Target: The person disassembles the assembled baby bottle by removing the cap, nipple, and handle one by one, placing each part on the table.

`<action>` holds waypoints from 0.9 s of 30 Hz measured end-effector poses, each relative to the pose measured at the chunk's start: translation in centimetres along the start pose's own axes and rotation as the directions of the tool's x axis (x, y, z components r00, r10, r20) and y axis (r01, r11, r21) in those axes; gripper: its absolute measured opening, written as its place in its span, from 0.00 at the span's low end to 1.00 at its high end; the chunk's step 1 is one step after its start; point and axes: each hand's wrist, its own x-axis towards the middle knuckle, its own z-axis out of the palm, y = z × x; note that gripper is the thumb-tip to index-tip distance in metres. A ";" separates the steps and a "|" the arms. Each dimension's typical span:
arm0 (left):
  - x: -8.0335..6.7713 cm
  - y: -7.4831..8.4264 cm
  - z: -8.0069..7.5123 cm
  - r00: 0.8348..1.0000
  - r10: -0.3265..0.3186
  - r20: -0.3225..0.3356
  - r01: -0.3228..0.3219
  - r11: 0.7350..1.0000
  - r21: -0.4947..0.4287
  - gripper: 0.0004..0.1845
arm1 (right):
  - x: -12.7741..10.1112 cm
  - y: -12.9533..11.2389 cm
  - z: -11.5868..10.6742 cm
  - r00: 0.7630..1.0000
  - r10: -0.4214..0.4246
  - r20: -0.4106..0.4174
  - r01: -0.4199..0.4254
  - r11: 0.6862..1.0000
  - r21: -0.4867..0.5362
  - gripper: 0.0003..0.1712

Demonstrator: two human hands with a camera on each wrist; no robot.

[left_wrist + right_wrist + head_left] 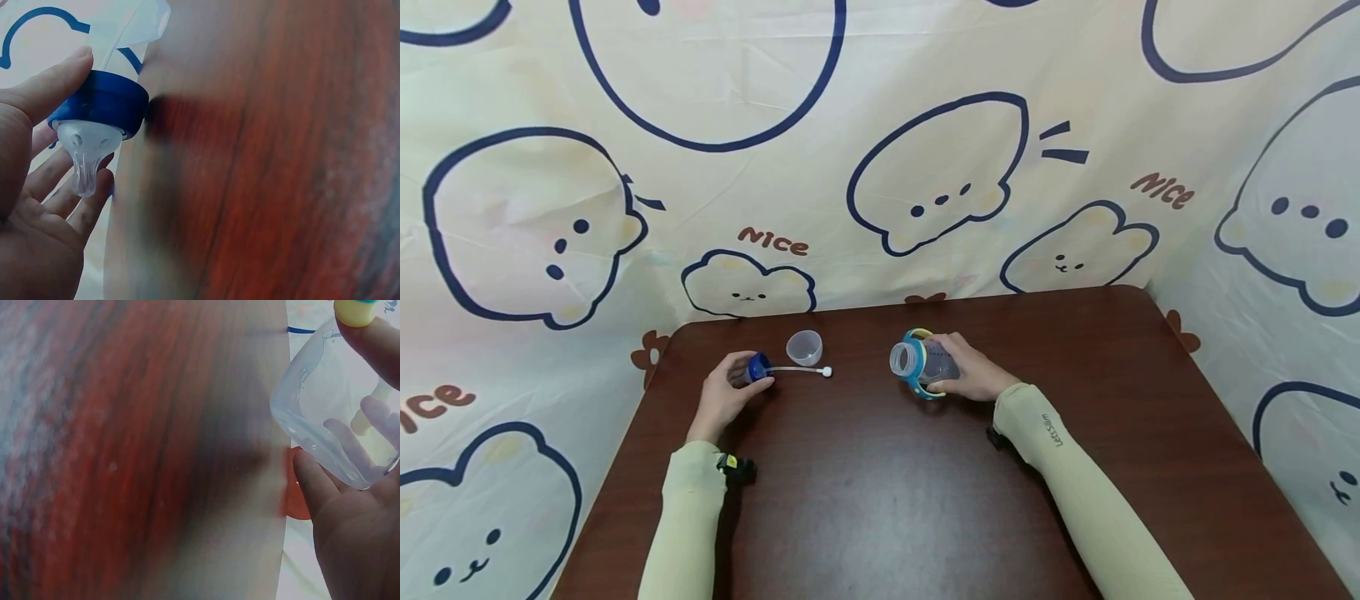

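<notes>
Near the worktop's (880,492) left edge, the left hand (728,393) grips the blue collar (759,367), straw (796,369) pointing right; pinching the collar alone should spare the teat (89,153). Towards the far edge, the right hand (972,371) grasps the bottle (937,363), mouth (904,359) leftward; a light, level hold seems best. Beyond the straw, near that edge, sits a clear cup (805,347).

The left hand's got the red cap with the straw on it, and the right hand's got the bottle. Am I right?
Not quite: the cap is blue, not red, as the left wrist view shows. The left hand holds it, with its straw, and the right hand holds the bottle.
</notes>
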 end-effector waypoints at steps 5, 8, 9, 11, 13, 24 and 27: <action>-0.1 -0.1 0.0 1.000 0.012 -0.006 -0.012 1.000 0.002 0.38 | 0.1 0.1 0.1 1.000 0.006 -0.002 -0.006 1.000 0.005 0.49; -0.1 -0.1 0.0 1.000 0.011 -0.006 -0.011 1.000 0.004 0.38 | 0.1 0.2 0.1 1.000 0.009 -0.003 -0.009 1.000 0.008 0.49; -0.2 -0.2 0.0 1.000 0.010 -0.006 -0.010 1.000 0.004 0.37 | 0.2 0.2 0.1 1.000 0.009 -0.003 -0.009 1.000 0.008 0.49; -0.2 -0.3 0.0 1.000 0.010 -0.008 -0.010 1.000 0.004 0.38 | 0.2 0.2 0.1 1.000 0.009 -0.003 -0.009 1.000 0.006 0.49; -0.2 -0.3 0.1 1.000 0.012 -0.012 -0.012 1.000 0.001 0.38 | 0.2 0.2 0.1 1.000 0.009 -0.003 -0.009 1.000 0.003 0.48; -0.4 -0.7 0.1 1.000 0.018 -0.004 -0.018 1.000 -0.009 0.40 | 0.1 0.2 0.1 1.000 0.005 -0.007 -0.005 1.000 0.011 0.49; -0.5 -0.7 0.1 1.000 0.016 -0.006 -0.016 1.000 -0.016 0.40 | 0.0 0.2 0.2 1.000 0.008 -0.008 -0.008 1.000 0.017 0.49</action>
